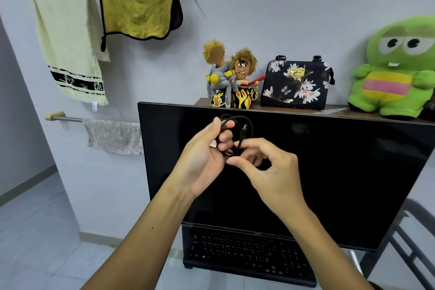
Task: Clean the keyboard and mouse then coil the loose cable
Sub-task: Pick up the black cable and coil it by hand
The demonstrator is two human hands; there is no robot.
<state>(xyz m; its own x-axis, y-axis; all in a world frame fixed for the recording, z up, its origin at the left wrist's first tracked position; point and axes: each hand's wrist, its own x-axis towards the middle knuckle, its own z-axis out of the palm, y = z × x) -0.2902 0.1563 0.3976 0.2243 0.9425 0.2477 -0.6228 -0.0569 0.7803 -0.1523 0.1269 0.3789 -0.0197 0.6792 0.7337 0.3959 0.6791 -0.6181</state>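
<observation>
I hold a thin black cable (237, 120) up in front of the dark monitor (329, 172); it is gathered into several loops. My left hand (207, 155) grips the bundle of loops, fingers curled round it. My right hand (270, 167) pinches a strand at the lower part of the bundle between thumb and fingers. One plug end sticks up inside the loops. A black keyboard (247, 252) lies below the monitor, under my forearms. The mouse is not in view.
A shelf (334, 109) behind the monitor carries two dolls (230, 75), a floral black bag (296, 82) and a green plush toy (395, 68). Towels (68, 40) and a yellow cloth (138, 7) hang on wall rails at left. A dark metal frame (409, 238) stands at right.
</observation>
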